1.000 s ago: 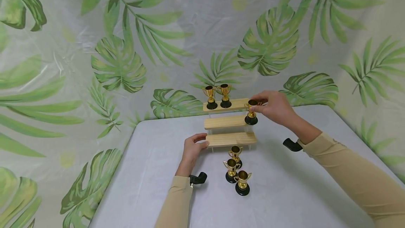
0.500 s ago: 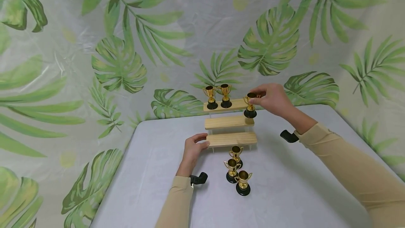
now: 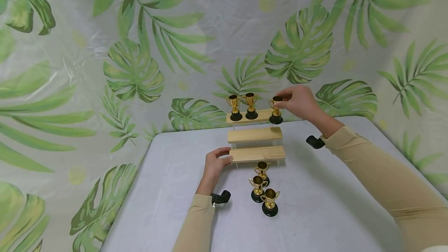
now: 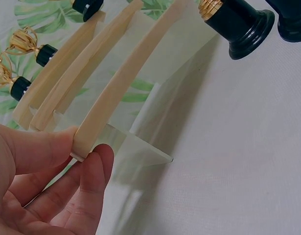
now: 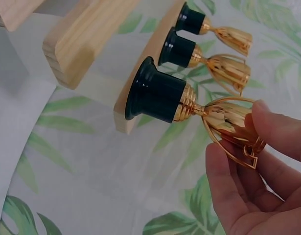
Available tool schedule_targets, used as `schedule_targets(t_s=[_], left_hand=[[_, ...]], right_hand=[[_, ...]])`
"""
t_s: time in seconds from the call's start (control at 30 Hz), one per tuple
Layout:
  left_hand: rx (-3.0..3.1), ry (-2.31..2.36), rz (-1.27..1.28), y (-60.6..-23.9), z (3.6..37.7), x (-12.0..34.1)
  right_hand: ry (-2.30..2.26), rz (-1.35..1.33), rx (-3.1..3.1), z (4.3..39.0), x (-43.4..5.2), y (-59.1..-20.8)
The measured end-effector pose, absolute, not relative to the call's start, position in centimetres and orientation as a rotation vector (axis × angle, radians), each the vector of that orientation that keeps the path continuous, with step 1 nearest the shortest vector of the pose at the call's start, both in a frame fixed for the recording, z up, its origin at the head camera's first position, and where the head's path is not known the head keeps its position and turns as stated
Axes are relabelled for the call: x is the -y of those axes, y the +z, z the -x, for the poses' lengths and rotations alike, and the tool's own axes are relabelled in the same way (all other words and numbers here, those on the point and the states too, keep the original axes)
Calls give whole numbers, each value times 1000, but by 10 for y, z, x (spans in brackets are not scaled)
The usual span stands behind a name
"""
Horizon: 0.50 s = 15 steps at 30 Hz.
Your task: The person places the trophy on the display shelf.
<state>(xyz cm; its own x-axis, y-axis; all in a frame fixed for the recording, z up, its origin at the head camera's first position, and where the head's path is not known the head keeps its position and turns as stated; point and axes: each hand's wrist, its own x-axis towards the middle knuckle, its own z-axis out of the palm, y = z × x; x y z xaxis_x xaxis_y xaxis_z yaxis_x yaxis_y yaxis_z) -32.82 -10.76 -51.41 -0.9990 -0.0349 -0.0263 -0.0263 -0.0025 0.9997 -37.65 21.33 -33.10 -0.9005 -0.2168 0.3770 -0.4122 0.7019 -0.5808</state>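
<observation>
A small gold trophy cup [image 5: 228, 120] with a black base is pinched at its cup and handle by my right hand [image 3: 300, 102]. Its base is at the right end of the top step of a three-step wooden display stand [image 3: 257, 153]; in the right wrist view the base appears to meet the board. Two more trophies [image 3: 250, 106] stand upright on the left half of that top step. With thumb and fingers my left hand [image 3: 213, 165] pinches the left end of the lowest board [image 4: 126, 81], whose clear supports show in the left wrist view.
Three trophies [image 3: 270, 202] stand upright on the white-covered table [image 3: 315, 205] in front of the stand. A leaf-patterned sheet [image 3: 196, 49] hangs close behind the stand. Black wrist devices [image 3: 221, 197] sit on both arms.
My right hand has raised the trophy and moved it back, from in front of the middle step to the right end of the top step. The left hand keeps its place.
</observation>
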Motion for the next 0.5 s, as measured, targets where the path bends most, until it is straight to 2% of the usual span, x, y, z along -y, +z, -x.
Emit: schedule_targets(t_s=[0.5], left_hand=[[2220,-2229,-91,-513,329,108]], right_hand=[[984,-522,2646,394,-202,-323]])
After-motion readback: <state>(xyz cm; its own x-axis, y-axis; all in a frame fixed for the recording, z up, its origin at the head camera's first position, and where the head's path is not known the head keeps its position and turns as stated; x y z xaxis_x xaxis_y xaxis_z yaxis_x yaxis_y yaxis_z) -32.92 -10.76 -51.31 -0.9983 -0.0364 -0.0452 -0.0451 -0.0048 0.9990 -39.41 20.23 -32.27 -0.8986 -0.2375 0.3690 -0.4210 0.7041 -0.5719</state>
